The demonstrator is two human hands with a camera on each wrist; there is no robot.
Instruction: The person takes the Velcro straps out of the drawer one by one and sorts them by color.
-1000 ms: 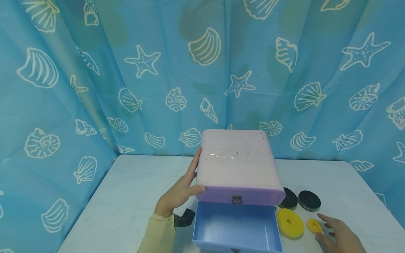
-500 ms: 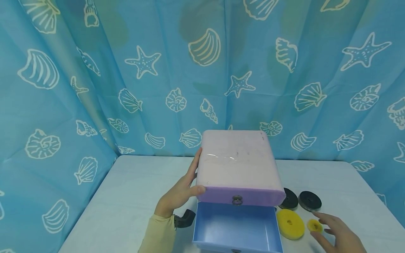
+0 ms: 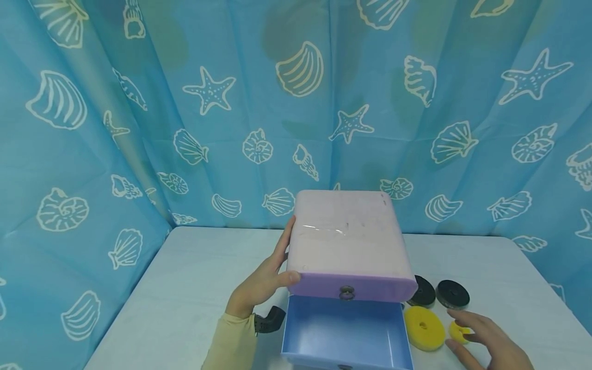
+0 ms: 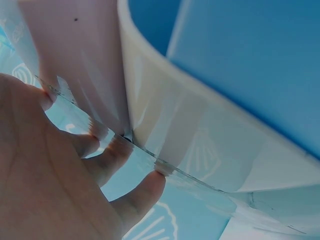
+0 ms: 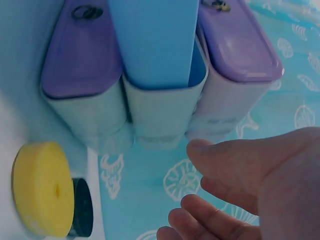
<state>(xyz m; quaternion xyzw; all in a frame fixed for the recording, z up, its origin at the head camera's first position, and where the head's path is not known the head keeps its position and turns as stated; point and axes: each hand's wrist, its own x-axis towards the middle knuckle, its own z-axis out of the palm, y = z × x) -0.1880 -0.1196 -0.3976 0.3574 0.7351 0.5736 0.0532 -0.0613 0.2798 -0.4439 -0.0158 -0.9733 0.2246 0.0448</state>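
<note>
A small drawer cabinet [image 3: 347,234] with a pale pink top stands with its blue middle drawer [image 3: 344,329] pulled out; the drawer holds nothing visible. My left hand [image 3: 263,280] rests along the cabinet's left side, thumb at the top front edge. In the left wrist view, its fingertips [image 4: 157,175] touch the clear taped side wall. My right hand [image 3: 497,341] hovers with spread, bent fingers over a small yellow ring [image 3: 458,329], partly covering it. Nothing is between thumb and fingers. Left of the ring lies a large yellow disc [image 3: 424,329] with a centre hole.
Behind the yellow disc lie two black discs, one partly hidden by the cabinet [image 3: 423,292] and another black disc [image 3: 452,294] beside it. The white table [image 3: 208,272] ends at a blue shell-patterned curtain [image 3: 259,180].
My right hand has moved left, from beside the small yellow ring to over it, with thumb and fingers spreading wider. The left hand, cabinet and drawer stay put.
</note>
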